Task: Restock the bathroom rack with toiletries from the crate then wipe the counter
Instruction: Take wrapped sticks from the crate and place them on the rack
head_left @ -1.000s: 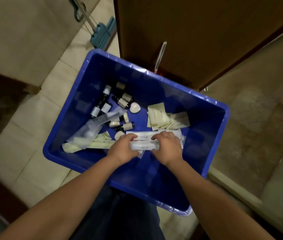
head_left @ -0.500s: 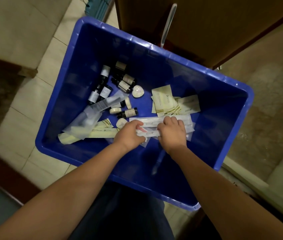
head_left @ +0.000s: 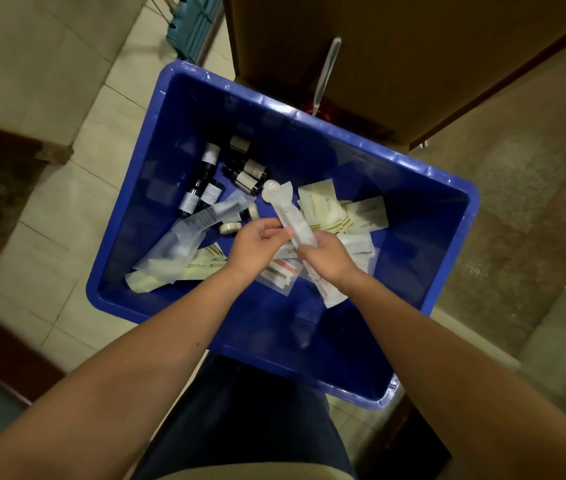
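Two bare forearms reach from 6 o'clock over dark trousers (head_left: 240, 420) into a blue crate (head_left: 129, 237) standing on a pale tiled floor (head_left: 66, 209). At the crate's centre the right hand (head_left: 326, 259) has its grip clamped on a long clear-wrapped packet (head_left: 292, 221), which slants toward 11 o'clock with its rounded end raised above the other goods; a second white wrapper (head_left: 331, 294) trails from under that hand toward 5 o'clock. The left hand (head_left: 253, 245), just at 9 o'clock of the right, curls its fingers (head_left: 274, 225) beside the same packet; whether its grip touches the packet cannot be told. Beneath both hands lies a flat sachet with a red stripe (head_left: 283, 268). Toward 8 o'clock, clear plastic sleeves (head_left: 177, 244) overlap cream packets (head_left: 201, 266) on the crate bottom. At 1 o'clock of the hands more cream sachets (head_left: 323, 209) fan out. Farther, at 11 o'clock, small dark bottles (head_left: 205, 188) with pale labels lie jumbled. Beyond the crate's far rim stands a wooden cabinet (head_left: 395, 64), and a teal object (head_left: 191, 26) rests at 12 o'clock left.
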{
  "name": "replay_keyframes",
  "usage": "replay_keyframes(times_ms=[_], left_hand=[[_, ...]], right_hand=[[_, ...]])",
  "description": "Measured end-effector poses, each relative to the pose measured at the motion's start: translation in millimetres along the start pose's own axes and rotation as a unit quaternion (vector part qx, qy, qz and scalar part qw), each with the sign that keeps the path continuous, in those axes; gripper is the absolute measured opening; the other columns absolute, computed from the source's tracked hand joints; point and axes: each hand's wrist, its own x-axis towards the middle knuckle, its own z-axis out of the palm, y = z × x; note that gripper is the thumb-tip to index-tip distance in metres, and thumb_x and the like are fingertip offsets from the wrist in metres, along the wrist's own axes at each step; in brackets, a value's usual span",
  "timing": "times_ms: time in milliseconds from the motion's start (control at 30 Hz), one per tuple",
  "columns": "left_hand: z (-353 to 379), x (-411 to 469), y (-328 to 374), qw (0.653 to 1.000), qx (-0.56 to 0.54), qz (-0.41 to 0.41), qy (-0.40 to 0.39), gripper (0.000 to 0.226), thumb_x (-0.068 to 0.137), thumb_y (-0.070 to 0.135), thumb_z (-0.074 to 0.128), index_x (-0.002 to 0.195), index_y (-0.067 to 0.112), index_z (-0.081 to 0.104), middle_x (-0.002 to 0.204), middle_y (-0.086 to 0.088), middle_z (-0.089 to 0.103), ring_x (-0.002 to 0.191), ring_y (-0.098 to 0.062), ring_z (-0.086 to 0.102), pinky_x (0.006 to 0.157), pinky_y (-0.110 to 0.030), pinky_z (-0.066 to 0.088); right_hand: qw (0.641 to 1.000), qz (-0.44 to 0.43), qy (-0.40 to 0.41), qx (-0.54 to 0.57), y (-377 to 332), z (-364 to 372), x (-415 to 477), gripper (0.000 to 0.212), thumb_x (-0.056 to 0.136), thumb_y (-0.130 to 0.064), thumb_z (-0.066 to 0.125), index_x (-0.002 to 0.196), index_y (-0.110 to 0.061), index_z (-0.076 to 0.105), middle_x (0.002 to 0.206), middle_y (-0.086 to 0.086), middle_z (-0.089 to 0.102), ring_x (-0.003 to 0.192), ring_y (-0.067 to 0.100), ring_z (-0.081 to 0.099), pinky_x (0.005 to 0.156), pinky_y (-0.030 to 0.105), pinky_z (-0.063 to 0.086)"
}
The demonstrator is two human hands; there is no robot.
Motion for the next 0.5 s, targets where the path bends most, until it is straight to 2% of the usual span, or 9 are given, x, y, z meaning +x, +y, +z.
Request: replay_keyframes(times_ms=[67,133,200,267,333,367,400,500], left_hand=[[0,1,1,1.000,-0.019,-0.006,0.003,0.026,0.091,0.023,0.066,0.108,0.003,0.067,0.105,-0.012,0.071,0.099,-0.025,0.068,0.092,-0.038,0.054],[-2,3,-1,1.000,-0.018,-0.018,0.013,0.024,0.093,0.024,0.063,0.105,0.004,0.068,0.101,-0.012,0.072,0.094,-0.025,0.068,0.083,-0.035,0.054],[-5,7,-6,0.999,-0.011,-0.029,0.024,0.023,0.096,0.023,0.058,0.107,0.005,0.066,0.100,-0.009,0.071,0.090,-0.019,0.066,0.077,-0.029,0.052],[-11,11,-12,0.999,-0.004,-0.029,0.046,0.023,0.098,0.024,0.053,0.105,0.005,0.064,0.091,-0.003,0.069,0.082,-0.013,0.064,0.068,-0.024,0.049],[-18,14,-16,0.997,-0.016,-0.030,0.070,0.021,0.098,0.024,0.053,0.101,0.007,0.064,0.085,0.002,0.068,0.078,-0.009,0.064,0.066,-0.022,0.049],[-22,16,-19,0.996,-0.028,-0.032,0.079,0.019,0.098,0.024,0.054,0.099,0.009,0.065,0.085,0.003,0.068,0.078,-0.009,0.065,0.067,-0.023,0.050],[-25,17,-21,0.995,-0.039,-0.036,0.087,0.017,0.097,0.025,0.055,0.095,0.013,0.066,0.085,0.005,0.069,0.079,-0.010,0.065,0.068,-0.024,0.051],[-33,19,-26,0.992,-0.054,-0.048,0.103,0.016,0.096,0.026,0.057,0.082,0.024,0.063,0.085,0.002,0.071,0.085,-0.019,0.068,0.074,-0.034,0.057]], right_hand=[[0.998,0.011,-0.048,0.026,-4,7,1,0.013,0.081,-0.005,0.055,0.082,-0.012,0.065,0.080,0.002,0.066,0.077,0.018,0.062,0.070,0.028,0.049],[0.996,0.016,-0.085,0.026,-3,14,2,0.010,0.081,-0.007,0.055,0.082,-0.010,0.065,0.079,0.006,0.064,0.077,0.023,0.061,0.074,0.034,0.049],[0.995,0.012,-0.099,0.020,-1,21,3,0.010,0.083,-0.010,0.053,0.079,-0.006,0.062,0.077,0.008,0.060,0.074,0.024,0.057,0.072,0.036,0.046],[0.997,0.006,-0.072,0.024,4,27,5,0.021,0.089,-0.017,0.049,0.085,-0.001,0.061,0.081,0.006,0.059,0.076,0.020,0.055,0.075,0.036,0.044],[1.000,-0.006,-0.002,0.023,10,29,7,0.019,0.093,-0.022,0.048,0.094,-0.012,0.064,0.087,-0.008,0.064,0.081,0.011,0.060,0.080,0.031,0.050],[0.999,-0.025,0.038,-0.017,13,28,9,0.016,0.092,-0.022,0.050,0.098,-0.019,0.064,0.092,-0.010,0.064,0.087,0.010,0.062,0.082,0.031,0.052],[0.990,-0.058,0.073,-0.105,16,25,11,0.018,0.090,-0.021,0.053,0.105,-0.022,0.063,0.099,-0.010,0.064,0.095,0.012,0.061,0.083,0.031,0.051],[0.916,-0.146,0.095,-0.362,22,18,22,0.038,0.085,-0.016,0.060,0.122,-0.022,0.059,0.119,-0.004,0.060,0.114,0.018,0.050,0.085,0.030,0.044]])
